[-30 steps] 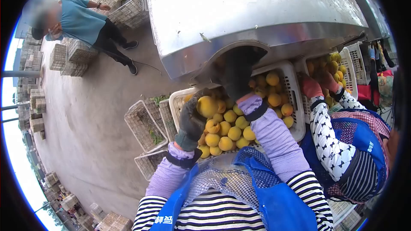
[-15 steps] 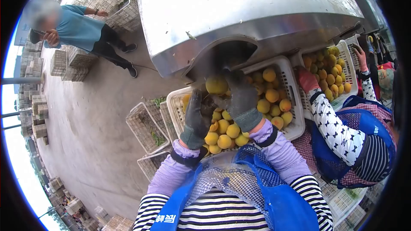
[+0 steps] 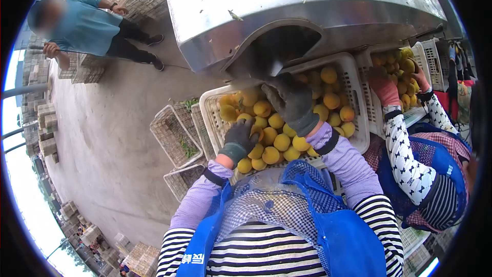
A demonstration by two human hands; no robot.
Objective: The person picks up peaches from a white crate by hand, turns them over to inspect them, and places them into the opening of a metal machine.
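The left hand (image 3: 240,141), in a dark glove, rests curled on the yellow fruit (image 3: 279,141) at the near left of a white crate (image 3: 357,103), at about 7 o'clock in the heap. Its fingers bend over one fruit, but whether they grip it I cannot tell. The right hand (image 3: 293,101), also gloved, lies palm down with fingers spread loosely over the fruit at the crate's 12 o'clock, just below the dark mouth of a steel chute (image 3: 287,5). It seems to hold nothing; its underside is hidden. The crate is nearly full and sits right under the chute's lip.

At 3 o'clock a co-worker in a patterned sleeve (image 3: 407,159) reaches a pink-gloved hand (image 3: 383,84) into a second crate (image 3: 428,66) of fruit. At 9 o'clock empty wire crates (image 3: 174,141) stand on the concrete. At 10 o'clock a person in a blue shirt (image 3: 84,25) stands among stacked crates.
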